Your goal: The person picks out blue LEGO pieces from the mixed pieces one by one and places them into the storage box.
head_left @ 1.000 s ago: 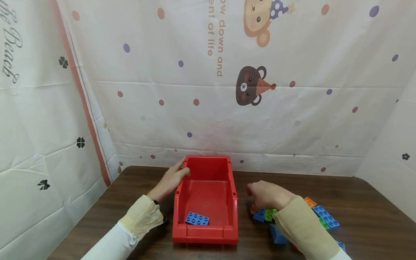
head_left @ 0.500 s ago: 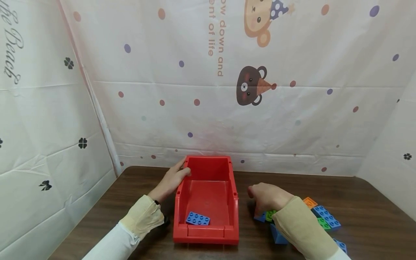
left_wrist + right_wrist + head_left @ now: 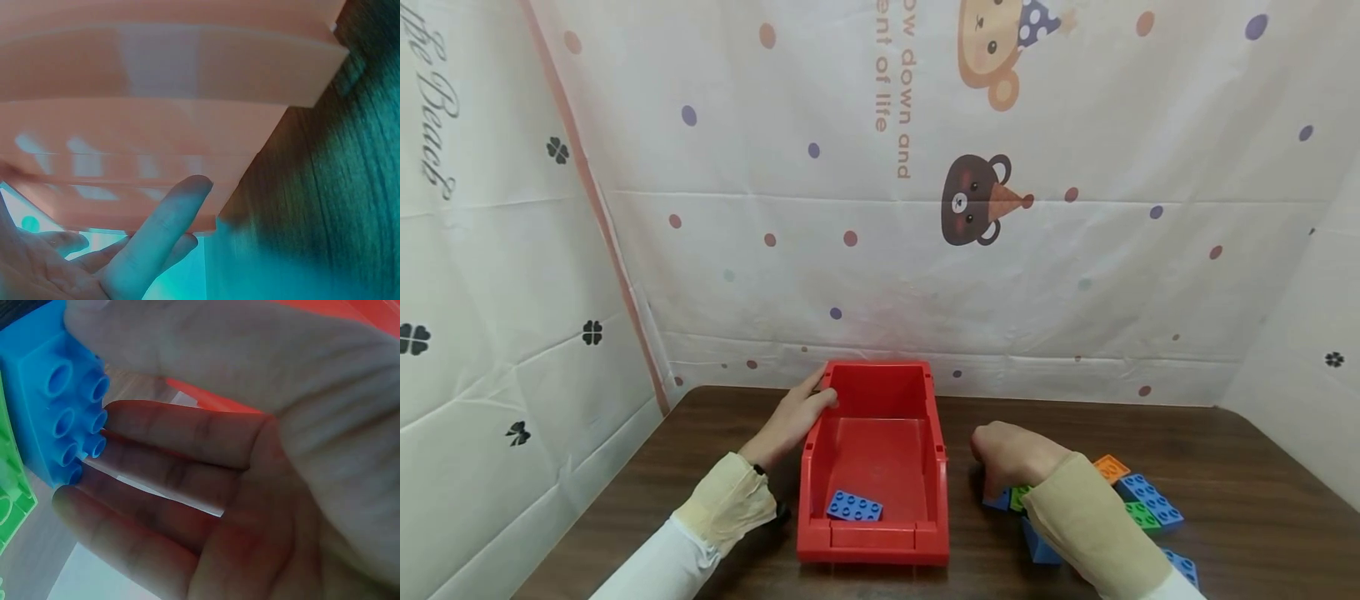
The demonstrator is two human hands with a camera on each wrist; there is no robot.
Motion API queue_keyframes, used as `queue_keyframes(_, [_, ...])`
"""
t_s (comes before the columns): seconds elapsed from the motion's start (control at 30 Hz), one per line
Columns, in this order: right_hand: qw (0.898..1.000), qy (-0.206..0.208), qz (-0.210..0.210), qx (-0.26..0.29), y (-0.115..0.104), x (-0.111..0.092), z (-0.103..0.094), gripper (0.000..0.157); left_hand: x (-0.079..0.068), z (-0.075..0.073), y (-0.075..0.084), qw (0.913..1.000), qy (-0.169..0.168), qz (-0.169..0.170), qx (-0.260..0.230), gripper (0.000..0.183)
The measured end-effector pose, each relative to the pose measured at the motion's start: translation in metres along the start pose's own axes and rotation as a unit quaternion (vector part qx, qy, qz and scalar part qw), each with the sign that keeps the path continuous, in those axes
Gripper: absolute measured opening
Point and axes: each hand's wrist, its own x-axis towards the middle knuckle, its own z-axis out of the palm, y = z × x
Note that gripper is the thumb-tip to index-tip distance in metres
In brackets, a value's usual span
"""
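A red open-front bin (image 3: 880,467) stands on the table with one blue building brick (image 3: 854,506) lying near its front lip. My left hand (image 3: 790,423) grips the bin's left rim towards the back, thumb over the edge. In the left wrist view the thumb (image 3: 169,234) lies against the bin's side wall. To the right of the bin, my right hand (image 3: 1018,454) reaches down and pinches another blue brick (image 3: 37,394) between thumb and fingers, its studs facing the palm. A green brick (image 3: 12,481) lies right beside that one.
Further right on the dark wooden table (image 3: 1240,483) lie an orange brick (image 3: 1111,468), a blue brick (image 3: 1150,497) and a green brick (image 3: 1141,517). A taller blue brick (image 3: 1039,543) sits by the right sleeve, another blue brick (image 3: 1182,567) nearer the front. A printed curtain hangs behind.
My right hand's fingers have come down and closed around the blue brick, covering more of it. My left hand and the bin stay in place.
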Motion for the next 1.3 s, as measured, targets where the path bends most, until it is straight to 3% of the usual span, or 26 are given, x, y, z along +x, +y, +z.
queue_keyframes(0.43, [1.0, -0.001, -0.016, 0.005, 0.0026, 0.0048, 0.0027, 0.022, -0.0031, -0.002, 0.0007, 0.9999, -0.006, 0.011, -0.001, 0.075])
queue_keyframes(1.3, [0.999, -0.003, -0.01, 0.03, 0.0057, 0.0087, 0.0042, 0.024, 0.0004, -0.0016, -0.0024, 0.9999, -0.005, 0.012, -0.001, 0.075])
